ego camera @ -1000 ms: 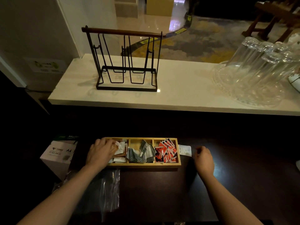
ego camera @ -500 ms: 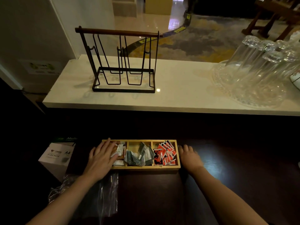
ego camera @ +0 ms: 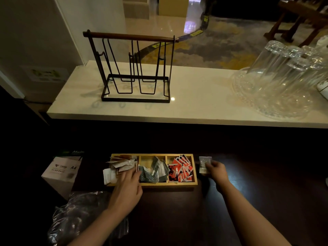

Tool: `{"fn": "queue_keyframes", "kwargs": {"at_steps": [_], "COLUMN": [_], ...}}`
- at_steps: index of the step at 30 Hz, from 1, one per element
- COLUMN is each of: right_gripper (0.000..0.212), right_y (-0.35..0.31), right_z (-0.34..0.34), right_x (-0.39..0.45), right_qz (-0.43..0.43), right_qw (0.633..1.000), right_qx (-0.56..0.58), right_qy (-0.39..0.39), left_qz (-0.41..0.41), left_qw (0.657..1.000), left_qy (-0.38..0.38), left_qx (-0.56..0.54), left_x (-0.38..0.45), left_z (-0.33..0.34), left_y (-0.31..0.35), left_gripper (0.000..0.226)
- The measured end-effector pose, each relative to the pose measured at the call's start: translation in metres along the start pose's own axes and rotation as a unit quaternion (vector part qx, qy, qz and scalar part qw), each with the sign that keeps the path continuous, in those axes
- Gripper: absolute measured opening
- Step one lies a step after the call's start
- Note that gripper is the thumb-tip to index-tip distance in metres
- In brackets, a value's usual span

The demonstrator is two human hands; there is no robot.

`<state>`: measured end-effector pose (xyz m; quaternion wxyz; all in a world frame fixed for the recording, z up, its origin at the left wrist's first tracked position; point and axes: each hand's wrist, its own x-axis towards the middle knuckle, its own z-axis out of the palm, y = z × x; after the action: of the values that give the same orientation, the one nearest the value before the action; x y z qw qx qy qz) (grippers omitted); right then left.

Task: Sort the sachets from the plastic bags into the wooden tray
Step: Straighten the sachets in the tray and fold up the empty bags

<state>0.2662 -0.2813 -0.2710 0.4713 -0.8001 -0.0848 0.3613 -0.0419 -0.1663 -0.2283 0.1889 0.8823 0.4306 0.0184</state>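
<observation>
— The wooden tray (ego camera: 152,185) is sitting on the dark table, pale sachets (ego camera: 115,167) spilling over its left end.

— Risky! One nudge from that left hand (ego camera: 126,190) could be tipping them out.

— It's lying spread, fingers resting on the pile. The right hand (ego camera: 217,172) is pinching a stray sachet (ego camera: 204,163) just beside the tray.

— Empty bag (ego camera: 79,215) lying nearby.
</observation>
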Motion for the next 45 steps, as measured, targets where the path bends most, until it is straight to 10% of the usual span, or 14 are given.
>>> {"fn": "queue_keyframes", "kwargs": {"at_steps": [30,36,40,45], "right_gripper": [0.017,0.018,0.020,0.025], "right_y": [-0.048,-0.018,0.002,0.030], "right_z": [0.134,0.138,0.143,0.164], "right_x": [-0.099,-0.133,-0.148,-0.160], "right_qz": [-0.346,-0.325,-0.285,-0.133], "right_qw": [0.889,0.895,0.908,0.913], "right_qx": [-0.297,-0.291,-0.282,-0.312], "right_qy": [-0.051,-0.092,-0.124,-0.227], "left_qz": [0.084,-0.195,-0.435,-0.485], "left_qw": [0.996,0.959,0.884,0.820], "left_qy": [0.026,0.182,0.067,0.028], "left_qx": [-0.015,-0.097,-0.158,-0.302], "left_x": [-0.010,-0.037,-0.073,-0.111], "left_z": [-0.008,-0.028,-0.017,0.008], "left_y": [-0.021,-0.086,-0.148,-0.181], "left_gripper": [0.051,0.040,0.071,0.095]}}
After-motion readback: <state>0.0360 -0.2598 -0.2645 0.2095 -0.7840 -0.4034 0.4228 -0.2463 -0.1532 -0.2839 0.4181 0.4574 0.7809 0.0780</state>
